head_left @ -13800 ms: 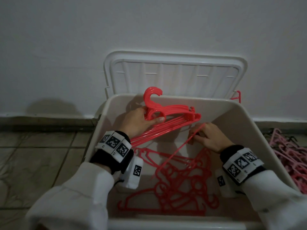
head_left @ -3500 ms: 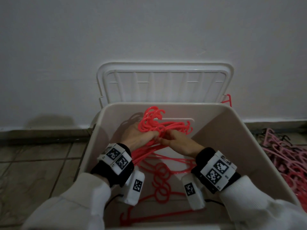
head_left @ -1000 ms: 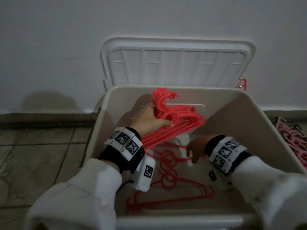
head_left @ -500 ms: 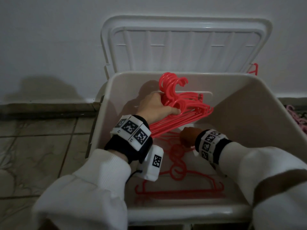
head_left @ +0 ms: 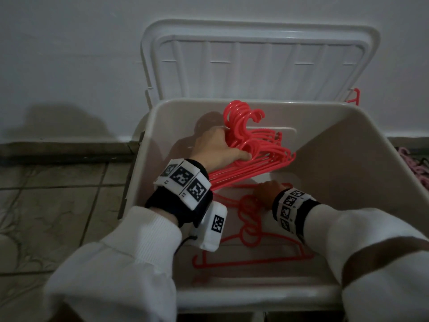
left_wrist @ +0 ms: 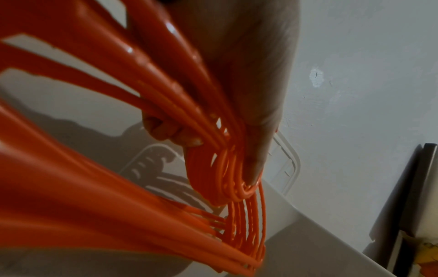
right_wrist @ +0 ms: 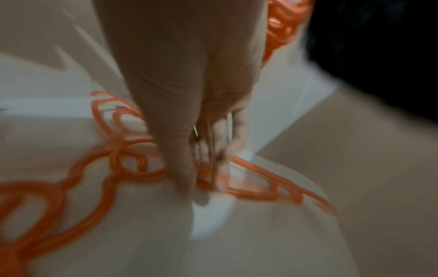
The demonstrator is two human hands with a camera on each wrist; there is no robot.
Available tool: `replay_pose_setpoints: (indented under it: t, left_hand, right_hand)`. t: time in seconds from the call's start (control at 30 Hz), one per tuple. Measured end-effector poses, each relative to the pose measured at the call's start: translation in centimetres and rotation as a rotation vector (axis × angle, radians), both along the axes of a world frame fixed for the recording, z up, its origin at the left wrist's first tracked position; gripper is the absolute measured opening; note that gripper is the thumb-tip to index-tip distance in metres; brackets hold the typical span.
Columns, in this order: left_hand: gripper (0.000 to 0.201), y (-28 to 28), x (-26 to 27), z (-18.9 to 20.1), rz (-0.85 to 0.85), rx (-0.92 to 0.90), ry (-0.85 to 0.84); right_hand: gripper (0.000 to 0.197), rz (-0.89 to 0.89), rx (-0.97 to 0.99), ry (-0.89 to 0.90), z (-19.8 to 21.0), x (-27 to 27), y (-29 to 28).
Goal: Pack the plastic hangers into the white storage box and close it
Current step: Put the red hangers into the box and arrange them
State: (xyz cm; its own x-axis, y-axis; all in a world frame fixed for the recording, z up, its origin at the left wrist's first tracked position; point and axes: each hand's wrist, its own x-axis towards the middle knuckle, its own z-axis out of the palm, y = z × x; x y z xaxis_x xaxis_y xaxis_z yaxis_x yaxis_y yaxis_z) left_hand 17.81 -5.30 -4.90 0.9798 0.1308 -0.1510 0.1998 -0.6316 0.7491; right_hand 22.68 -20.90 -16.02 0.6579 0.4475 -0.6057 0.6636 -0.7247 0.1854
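Observation:
The white storage box (head_left: pixel 348 173) stands open, its lid (head_left: pixel 260 66) leaning back against the wall. My left hand (head_left: pixel 218 152) grips a bundle of red plastic hangers (head_left: pixel 262 156) just below their hooks, holding it slanted against the far wall inside the box. In the left wrist view the thumb and fingers (left_wrist: pixel 255 165) clamp the bundle (left_wrist: pixel 166 105). My right hand (head_left: pixel 267 194) is down at the box floor among loose red hangers (head_left: pixel 250 231). The right wrist view is blurred; there my right hand (right_wrist: pixel 201 168) pinches one loose hanger (right_wrist: pixel 251 193) between thumb and fingertips.
A pile of pink hangers (head_left: pixel 415 168) lies on the floor right of the box. One red hanger (head_left: pixel 354 98) pokes out behind the lid's right edge. Tiled floor (head_left: pixel 58 205) stretches to the left, and the wall rises right behind the box.
My right hand has dropped from mid-box down to the loose hangers on the floor and closed on one. The left hand keeps its hold on the bundle.

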Motion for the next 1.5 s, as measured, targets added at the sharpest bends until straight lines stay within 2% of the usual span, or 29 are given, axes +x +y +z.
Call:
replay_pose_setpoints:
  t: [0.13,0.23,0.33,0.37,0.47,0.6,0.7,0.87,1.0,1.13,1.2,1.27,1.37,1.5]
  left_hand:
    - [0.026,0.0,0.0,-0.1,0.006,0.015,0.003]
    - [0.026,0.1,0.0,-0.1,0.019,0.028,0.004]
    - [0.026,0.2,0.0,0.0,0.025,0.012,0.006]
    - [0.028,0.3,0.0,0.1,0.03,0.002,0.007]
    - [0.032,0.4,0.0,0.2,0.048,-0.008,0.011]
    - [0.038,0.4,0.1,0.1,0.068,-0.017,0.011]
    - [0.042,0.4,0.0,0.2,0.073,-0.008,0.005]
    - [0.041,0.3,-0.1,0.3,0.085,0.006,0.011]
    - [0.042,0.4,0.0,0.1,0.092,-0.015,0.002]
    - [0.044,0.4,-0.1,0.2,0.095,0.035,0.006]
    - [0.042,0.4,-0.1,0.3,0.091,0.056,0.005]
    - [0.042,0.4,-0.1,0.3,0.085,0.057,0.001]
    - [0.045,0.3,-0.1,0.2,0.08,0.051,0.0]
    - [0.044,0.5,0.1,0.1,0.081,0.073,-0.014]
  right_hand:
    - [0.041,-0.021,0.051,0.037,0.4,0.5,-0.3]
    - [0.042,-0.06,0.172,0.02,1.0,0.9,-0.8]
    - [0.026,-0.13,0.197,0.13,3.0,1.7,-0.5]
    - [0.022,-0.112,0.233,0.151,4.1,1.7,-0.5]
    - [0.027,0.004,0.339,0.202,6.8,1.7,-1.8]
    - [0.028,0.055,0.231,0.205,8.4,0.9,-4.6]
    - [0.03,0.039,0.249,0.218,8.6,0.6,-5.9]
    - [0.026,0.011,0.285,0.173,9.8,0.4,-6.6]
    - [0.013,-0.022,0.426,0.14,11.7,0.3,-7.2]
    - [0.028,-0.139,0.566,0.177,13.5,0.4,-8.3]
    - [0.025,-0.194,0.633,0.181,14.2,0.5,-8.9]
    - [0.015,-0.162,0.583,0.13,14.5,0.5,-9.1]
    - [0.02,-0.1,0.452,0.097,13.7,0.7,-8.8]
    - [0.02,-0.033,0.508,0.003,13.8,0.4,-8.4]
